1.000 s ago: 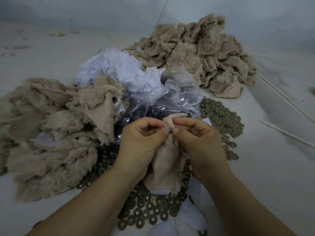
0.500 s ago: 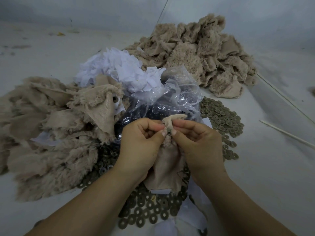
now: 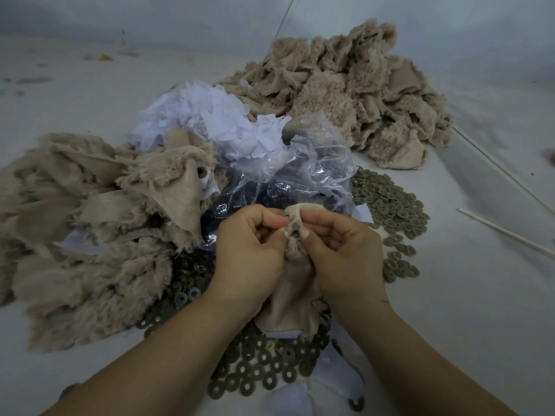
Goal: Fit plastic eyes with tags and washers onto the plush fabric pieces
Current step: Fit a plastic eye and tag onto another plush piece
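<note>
Plush piles are sitting far right (image 3: 345, 94) and near left (image 3: 90, 235). Both hands are pinching one plush fabric piece (image 3: 288, 292) at centre: left hand (image 3: 249, 253) and right hand (image 3: 342, 253) are gripping it, thumbs pressing a washer (image 3: 295, 229) on top.

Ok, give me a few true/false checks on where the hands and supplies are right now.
1. Both hands pinch one fabric piece. True.
2. A washer sits between the thumbs. True.
3. The plastic bag lies right of the washer heap. False: it lies left of it.
4. The left hand rests flat on the table. False: it is raised, gripping the fabric.
5. White tags are piled behind the bag. True.
</note>
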`<state>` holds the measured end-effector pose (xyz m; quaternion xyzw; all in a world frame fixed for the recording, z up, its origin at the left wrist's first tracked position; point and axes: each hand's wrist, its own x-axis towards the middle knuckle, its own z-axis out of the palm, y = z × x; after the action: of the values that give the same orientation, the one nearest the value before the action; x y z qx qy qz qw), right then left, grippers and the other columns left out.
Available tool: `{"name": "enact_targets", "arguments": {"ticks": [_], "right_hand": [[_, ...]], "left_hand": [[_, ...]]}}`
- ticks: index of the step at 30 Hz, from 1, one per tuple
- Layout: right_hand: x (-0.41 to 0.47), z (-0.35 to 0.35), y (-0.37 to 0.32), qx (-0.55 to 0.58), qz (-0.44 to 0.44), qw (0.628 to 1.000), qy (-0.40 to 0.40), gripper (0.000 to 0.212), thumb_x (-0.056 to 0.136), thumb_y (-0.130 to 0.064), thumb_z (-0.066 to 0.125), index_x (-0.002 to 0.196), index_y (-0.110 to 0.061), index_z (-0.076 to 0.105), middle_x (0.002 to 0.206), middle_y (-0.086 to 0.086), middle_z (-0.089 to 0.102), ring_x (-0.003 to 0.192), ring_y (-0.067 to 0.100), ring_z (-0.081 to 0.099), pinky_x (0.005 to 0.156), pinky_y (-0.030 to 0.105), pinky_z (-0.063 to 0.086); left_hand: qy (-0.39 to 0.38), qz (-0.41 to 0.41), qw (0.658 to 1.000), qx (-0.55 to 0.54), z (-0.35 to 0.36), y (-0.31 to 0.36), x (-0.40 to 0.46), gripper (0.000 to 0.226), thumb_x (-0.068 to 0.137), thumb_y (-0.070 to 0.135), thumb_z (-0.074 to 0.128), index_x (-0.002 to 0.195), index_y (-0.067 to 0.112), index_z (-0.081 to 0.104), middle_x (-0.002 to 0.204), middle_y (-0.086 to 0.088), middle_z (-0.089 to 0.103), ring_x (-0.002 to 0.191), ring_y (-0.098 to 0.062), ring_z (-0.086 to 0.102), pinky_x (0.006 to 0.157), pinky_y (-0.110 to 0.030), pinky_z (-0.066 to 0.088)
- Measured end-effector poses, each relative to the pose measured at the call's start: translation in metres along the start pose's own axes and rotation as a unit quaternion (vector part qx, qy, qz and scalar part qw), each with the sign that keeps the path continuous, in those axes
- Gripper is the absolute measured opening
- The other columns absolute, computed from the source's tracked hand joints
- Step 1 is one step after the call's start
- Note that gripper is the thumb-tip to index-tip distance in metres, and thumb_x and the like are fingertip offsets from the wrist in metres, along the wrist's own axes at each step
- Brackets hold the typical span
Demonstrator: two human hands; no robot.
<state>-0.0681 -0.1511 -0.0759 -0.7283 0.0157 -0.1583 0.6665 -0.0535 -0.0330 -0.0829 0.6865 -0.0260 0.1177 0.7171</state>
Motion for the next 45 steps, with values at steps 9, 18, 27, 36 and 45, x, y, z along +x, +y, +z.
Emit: {"name": "enact_targets", "arguments": {"ticks": [9,18,27,36,45], "right_hand": [[0.003,-0.003,0.003,0.006,0.033,0.999,-0.004,0.026,0.085,-0.002,0.073,0.100,-0.023,0.072,0.082,0.001,0.077,0.079,0.012,0.074,0.072,0.024,0.060],[0.023,-0.018,-0.003,-0.030,0.073,0.997,0.003,0.040,0.083,-0.048,0.071,0.112,-0.020,0.069,0.098,-0.003,0.072,0.093,0.014,0.070,0.083,0.039,0.059],[0.029,-0.023,-0.019,0.122,0.252,0.938,-0.201,0.070,0.075,-0.039,0.071,0.117,0.016,0.058,0.120,0.039,0.059,0.103,0.043,0.061,0.102,0.058,0.044],[0.030,-0.028,-0.010,0.235,0.323,0.896,-0.194,0.040,0.076,-0.027,0.069,0.099,0.004,0.075,0.095,0.021,0.073,0.077,0.025,0.072,0.065,0.033,0.060],[0.029,-0.023,-0.011,0.258,0.318,0.892,-0.188,0.032,0.074,-0.023,0.071,0.090,0.003,0.078,0.095,0.024,0.074,0.077,0.030,0.074,0.066,0.036,0.061]], "left_hand": [[-0.007,0.064,0.996,0.064,0.000,-0.002,0.003,0.028,0.081,-0.011,0.069,0.076,0.017,0.067,0.087,0.005,0.071,0.084,-0.007,0.070,0.076,-0.020,0.055],[-0.069,0.226,0.963,0.129,-0.013,0.004,0.007,0.017,0.077,-0.008,0.064,0.082,0.006,0.071,0.096,0.006,0.068,0.093,-0.008,0.066,0.084,-0.022,0.053],[-0.058,0.296,0.937,0.173,-0.016,0.000,0.009,0.023,0.075,-0.016,0.061,0.079,0.006,0.069,0.096,0.007,0.066,0.093,-0.004,0.064,0.085,-0.016,0.049],[-0.047,0.271,0.946,0.172,-0.012,0.002,0.008,0.031,0.074,-0.017,0.064,0.078,0.012,0.069,0.096,0.012,0.065,0.093,0.001,0.064,0.082,-0.010,0.048],[0.016,0.250,0.926,0.283,-0.021,0.056,0.040,0.015,0.077,0.002,0.061,0.078,0.015,0.069,0.078,0.008,0.062,0.070,-0.007,0.058,0.061,-0.013,0.044]]}}
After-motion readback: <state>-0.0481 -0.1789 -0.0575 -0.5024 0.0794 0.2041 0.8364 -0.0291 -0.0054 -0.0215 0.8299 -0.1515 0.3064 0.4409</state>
